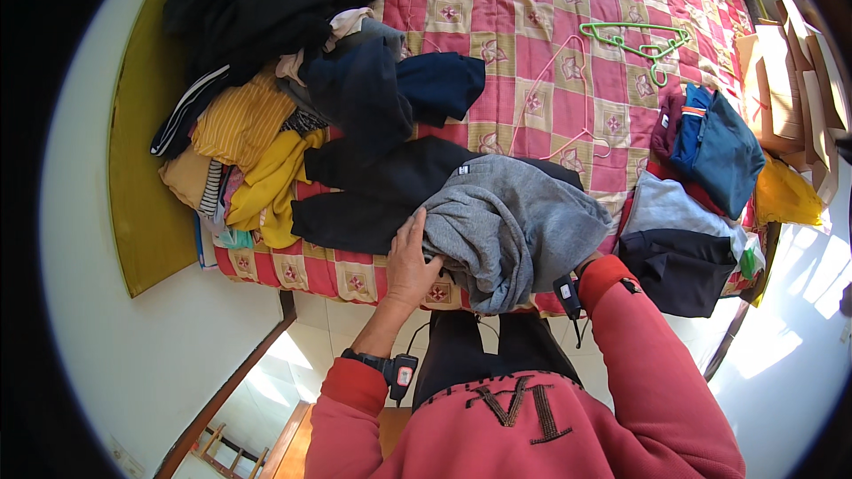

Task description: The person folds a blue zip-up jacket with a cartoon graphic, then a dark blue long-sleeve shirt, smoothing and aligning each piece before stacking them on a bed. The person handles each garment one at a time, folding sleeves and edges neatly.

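A bunched grey garment (524,222) with a small pale label at its far edge lies on the near side of the bed, partly over black trousers (373,208). At its left edge, my left hand (411,259) grips the cloth, fingers on top and thumb at the near side. My right hand (587,263) reaches into or under the right side of the grey garment. Only a sliver by the cuff shows, and its fingers are hidden by the cloth.
Piled clothes, yellow (266,182) and dark (266,9), cover the bed's left side. Folded clothes (710,151) are stacked at the right. A green hanger (635,38) and a pink hanger (586,93) lie on the checked bedspread (524,0). Cardboard (781,80) stands beyond the right edge.
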The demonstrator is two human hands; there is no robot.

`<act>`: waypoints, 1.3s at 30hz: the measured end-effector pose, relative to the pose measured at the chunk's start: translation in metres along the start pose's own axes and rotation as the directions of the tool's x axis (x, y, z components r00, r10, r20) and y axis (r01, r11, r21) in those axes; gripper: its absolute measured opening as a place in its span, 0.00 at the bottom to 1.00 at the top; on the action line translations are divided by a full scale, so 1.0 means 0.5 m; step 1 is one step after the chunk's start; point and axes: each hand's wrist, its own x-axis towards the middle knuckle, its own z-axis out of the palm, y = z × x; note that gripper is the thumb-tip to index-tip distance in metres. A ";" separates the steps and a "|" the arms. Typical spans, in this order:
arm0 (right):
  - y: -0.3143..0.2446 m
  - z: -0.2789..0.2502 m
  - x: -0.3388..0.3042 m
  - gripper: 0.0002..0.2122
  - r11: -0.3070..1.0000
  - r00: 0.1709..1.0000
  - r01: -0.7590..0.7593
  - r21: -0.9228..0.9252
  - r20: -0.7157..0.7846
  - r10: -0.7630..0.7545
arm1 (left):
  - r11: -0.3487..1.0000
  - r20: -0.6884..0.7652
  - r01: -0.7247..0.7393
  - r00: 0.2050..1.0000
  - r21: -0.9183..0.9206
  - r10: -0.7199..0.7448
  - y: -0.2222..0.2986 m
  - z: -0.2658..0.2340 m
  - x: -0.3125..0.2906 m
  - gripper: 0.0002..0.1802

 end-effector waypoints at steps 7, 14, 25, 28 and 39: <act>0.020 0.002 -0.011 0.22 1.000 1.000 0.020 0.008 0.000 -0.020 | 0.949 0.100 -0.095 0.986 -0.299 0.131 0.071 -0.046 -0.150 0.36; 0.055 0.003 -0.025 0.22 0.997 0.997 0.074 0.025 -0.036 -0.073 | 0.879 0.301 0.186 0.952 -0.439 -0.052 0.151 -0.029 -0.333 0.40; 0.203 0.114 -0.076 0.22 0.606 0.916 0.398 0.689 -0.258 -0.308 | -0.201 0.365 0.304 0.773 -0.931 -0.519 0.139 0.007 -0.545 0.38; 0.187 0.101 -0.215 0.29 0.706 0.937 0.316 0.634 -0.326 -0.126 | -0.115 0.271 0.245 0.859 -0.963 -0.434 0.143 -0.033 -0.553 0.40; -0.083 -0.335 -0.533 0.26 0.119 0.374 0.749 0.652 -0.268 -0.888 | 0.127 -0.171 -0.221 0.932 -0.967 0.319 0.403 -0.263 -0.393 0.39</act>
